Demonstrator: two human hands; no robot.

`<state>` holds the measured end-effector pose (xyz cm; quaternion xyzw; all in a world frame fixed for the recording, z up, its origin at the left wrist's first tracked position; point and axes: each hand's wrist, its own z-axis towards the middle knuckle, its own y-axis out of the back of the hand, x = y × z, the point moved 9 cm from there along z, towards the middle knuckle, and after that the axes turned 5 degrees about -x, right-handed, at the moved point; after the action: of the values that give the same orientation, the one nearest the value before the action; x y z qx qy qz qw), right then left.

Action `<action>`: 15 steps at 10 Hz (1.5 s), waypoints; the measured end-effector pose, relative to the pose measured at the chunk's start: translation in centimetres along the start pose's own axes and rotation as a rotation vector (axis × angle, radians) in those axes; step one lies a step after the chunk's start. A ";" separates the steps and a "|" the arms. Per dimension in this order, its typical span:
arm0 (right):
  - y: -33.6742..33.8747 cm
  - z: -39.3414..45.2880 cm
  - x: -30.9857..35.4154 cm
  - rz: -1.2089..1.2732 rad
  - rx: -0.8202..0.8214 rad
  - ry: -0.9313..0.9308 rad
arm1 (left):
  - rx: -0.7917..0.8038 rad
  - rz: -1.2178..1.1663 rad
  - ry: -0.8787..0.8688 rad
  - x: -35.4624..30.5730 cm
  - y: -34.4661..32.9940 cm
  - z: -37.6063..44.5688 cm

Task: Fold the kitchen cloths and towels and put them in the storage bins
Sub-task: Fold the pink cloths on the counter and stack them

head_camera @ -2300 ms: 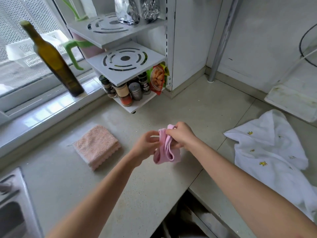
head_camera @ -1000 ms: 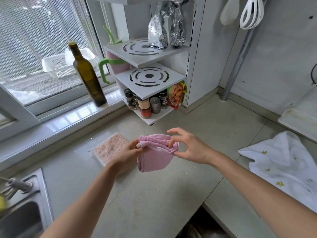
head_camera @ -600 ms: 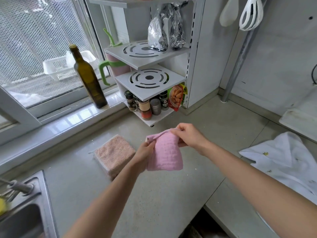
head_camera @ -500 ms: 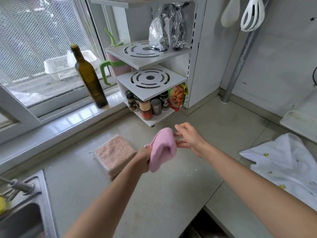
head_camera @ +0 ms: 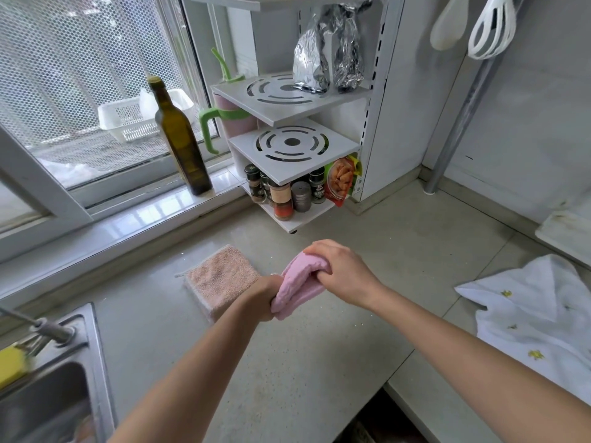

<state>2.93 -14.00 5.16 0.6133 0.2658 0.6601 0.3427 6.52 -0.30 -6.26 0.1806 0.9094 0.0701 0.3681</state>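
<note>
A small pink cloth (head_camera: 295, 287), folded into a thick bundle, hangs above the countertop (head_camera: 319, 362) between both hands. My left hand (head_camera: 263, 300) grips its lower end. My right hand (head_camera: 343, 274) is curled over its upper end. A folded peach terry cloth (head_camera: 220, 278) lies flat on the counter just left of my hands. A white towel with small yellow prints (head_camera: 534, 318) lies crumpled at the right edge. No storage bin is in view.
A white tiered rack (head_camera: 287, 148) with spice jars (head_camera: 281, 196) stands at the back. A dark olive-oil bottle (head_camera: 180, 139) is on the window sill. The steel sink (head_camera: 48, 378) and a yellow sponge (head_camera: 11, 366) are at the lower left.
The pink cloth went from spread between both hands to a bundle. My right hand had let go half a second ago; now it grips the upper end again.
</note>
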 end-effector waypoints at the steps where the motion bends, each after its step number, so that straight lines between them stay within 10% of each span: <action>1: 0.8 -0.1 0.5 0.028 -0.004 0.017 | -0.140 0.216 -0.200 -1.5 1.8 0.9; 3: -3.4 -0.8 1.9 0.774 0.419 -0.160 | -0.415 0.066 -0.652 -3.9 8.6 -0.9; 5: -10.5 3.8 3.5 1.115 0.533 -0.358 | -0.634 -0.051 -0.723 -3.6 13.5 -2.5; 8: -16.4 12.9 8.2 0.299 0.281 0.232 | -0.856 -0.042 -0.329 -1.0 19.6 2.6; 13: -24.3 13.3 2.1 -0.335 0.309 0.351 | -0.807 0.182 0.057 3.9 18.5 10.4; 14: -24.5 13.2 2.6 -0.446 0.247 0.460 | -0.946 0.120 -0.049 2.9 19.6 9.7; 15: -25.9 13.1 2.2 -0.324 0.319 0.438 | -1.126 0.269 -0.570 -1.0 18.1 6.2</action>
<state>19.13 3.01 -12.05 0.4523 0.5277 0.6632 0.2777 16.52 16.01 -5.32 0.0838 0.5694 0.5313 0.6217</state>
